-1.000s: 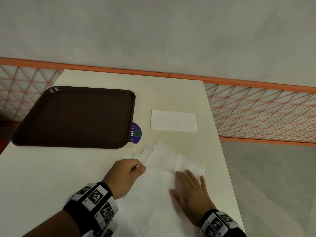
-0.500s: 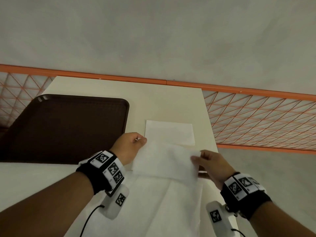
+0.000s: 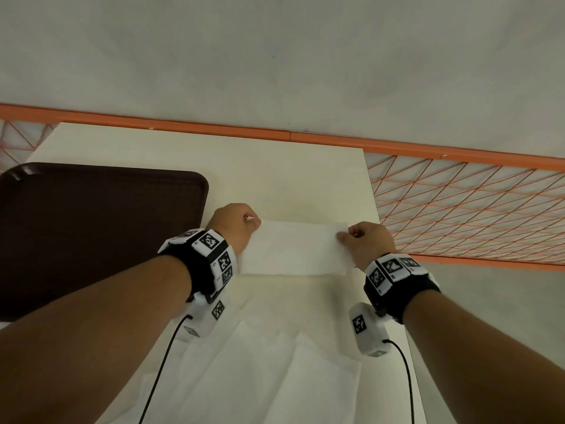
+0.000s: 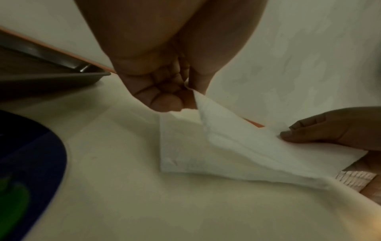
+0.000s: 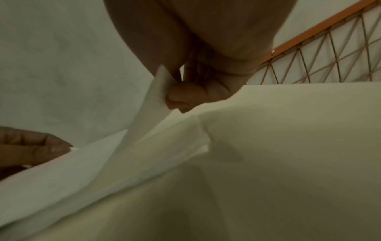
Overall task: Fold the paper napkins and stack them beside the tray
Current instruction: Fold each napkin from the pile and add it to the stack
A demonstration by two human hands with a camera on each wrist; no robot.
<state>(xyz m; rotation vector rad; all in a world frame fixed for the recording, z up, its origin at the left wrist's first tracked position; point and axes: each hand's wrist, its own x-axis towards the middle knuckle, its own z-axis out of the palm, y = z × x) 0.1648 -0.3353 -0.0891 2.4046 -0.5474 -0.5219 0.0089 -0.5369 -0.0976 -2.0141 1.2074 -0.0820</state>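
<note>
— Just right of the tray, what is going down?
— A folded napkin, held stretched between both hands. The left hand pinches its far-left corner between thumb and fingers; the right hand pinches the far-right corner the same way.

— Is it on the bench yet?
— Partly, I judge. In the left wrist view its near edge lies on a flat white piece, which looks like a napkin folded and laid there already, while the pinched far edge is lifted clear. I cannot tell how many sheets are in that pile.

— So how far along is the job?
— Early to middle, by my reading. The stack right of the tray has been started, and this napkin is about to join it. On the side of the tray nearer the person, several loose napkins lie spread and overlapping on the bench, unfolded as far as I can see.

— What is left, then?
— Letting go of this one square on the pile, then folding each loose sheet and adding it. An exact count of those is not possible; they overlap and the forearms cover some.

— Anything else by the tray?
— A dark blue round sticker on the bench, seen only in the left wrist view.
</note>
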